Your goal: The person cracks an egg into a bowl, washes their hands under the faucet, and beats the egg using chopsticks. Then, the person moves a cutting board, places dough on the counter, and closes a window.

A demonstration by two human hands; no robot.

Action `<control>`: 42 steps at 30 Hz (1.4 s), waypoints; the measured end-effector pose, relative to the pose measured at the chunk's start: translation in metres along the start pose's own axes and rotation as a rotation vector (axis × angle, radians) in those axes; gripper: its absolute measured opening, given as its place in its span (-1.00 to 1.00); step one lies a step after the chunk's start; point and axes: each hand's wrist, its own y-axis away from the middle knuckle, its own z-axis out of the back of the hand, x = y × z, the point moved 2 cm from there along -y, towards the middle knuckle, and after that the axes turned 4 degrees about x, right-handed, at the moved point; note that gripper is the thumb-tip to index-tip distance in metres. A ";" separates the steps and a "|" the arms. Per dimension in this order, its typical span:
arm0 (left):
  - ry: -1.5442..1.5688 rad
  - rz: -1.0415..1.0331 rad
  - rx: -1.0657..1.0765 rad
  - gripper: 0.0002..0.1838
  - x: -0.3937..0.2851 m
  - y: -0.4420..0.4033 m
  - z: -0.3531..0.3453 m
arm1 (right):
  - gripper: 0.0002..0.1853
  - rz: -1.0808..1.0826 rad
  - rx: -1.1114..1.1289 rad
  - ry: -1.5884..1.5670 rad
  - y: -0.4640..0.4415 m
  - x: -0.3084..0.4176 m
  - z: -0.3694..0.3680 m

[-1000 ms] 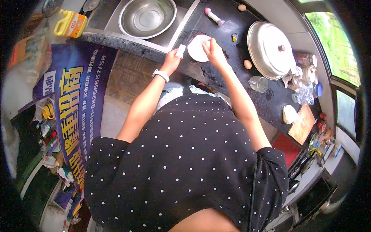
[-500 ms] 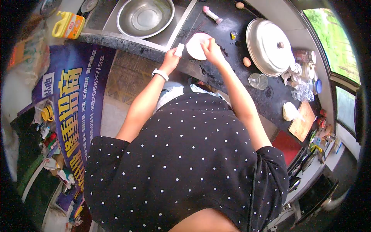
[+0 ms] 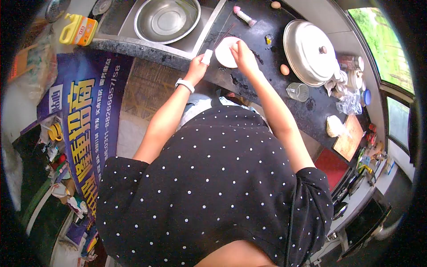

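My left hand (image 3: pixel 197 70) is closed around a small white object (image 3: pixel 207 56), whose kind I cannot make out, at the counter's front edge. A round white plate (image 3: pixel 223 54) lies on the dark counter just right of it. Over the plate's right side, my right hand (image 3: pixel 244 58) has its fingers pinched together. Whatever those fingers hold, if anything, is hidden. Thin dark chopsticks (image 3: pixel 225 35) rest behind the plate.
A metal basin (image 3: pixel 167 22) sits in the sink at the back left. On the counter are a big domed lid (image 3: pixel 307 53), a brown egg (image 3: pixel 284 69), another egg (image 3: pixel 275 5), a clear glass (image 3: pixel 298 92), a pink-and-white bottle (image 3: pixel 244 16) and a cutting board (image 3: pixel 349 140).
My right hand has shifted slightly up and left over the plate. The left hand keeps its grip on the small white object, almost unmoved.
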 end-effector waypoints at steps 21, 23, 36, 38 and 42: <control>-0.002 -0.011 -0.025 -0.79 0.006 -0.005 -0.001 | -0.57 -0.018 0.079 0.045 -0.016 0.019 0.028; 0.002 -0.003 -0.036 -0.80 0.004 -0.005 -0.002 | -0.57 0.010 0.080 0.039 -0.020 0.027 0.037; -0.069 -0.053 -0.071 -0.66 -0.001 0.001 -0.005 | -0.63 -0.566 0.405 -1.224 -0.019 0.003 0.013; -0.056 -0.061 -0.074 -0.66 0.001 -0.002 -0.004 | -0.63 -0.561 0.363 -1.350 -0.016 0.001 0.015; -0.007 -0.003 -0.075 -0.75 0.006 -0.002 -0.002 | -0.70 -0.378 0.321 -1.255 -0.016 -0.013 0.002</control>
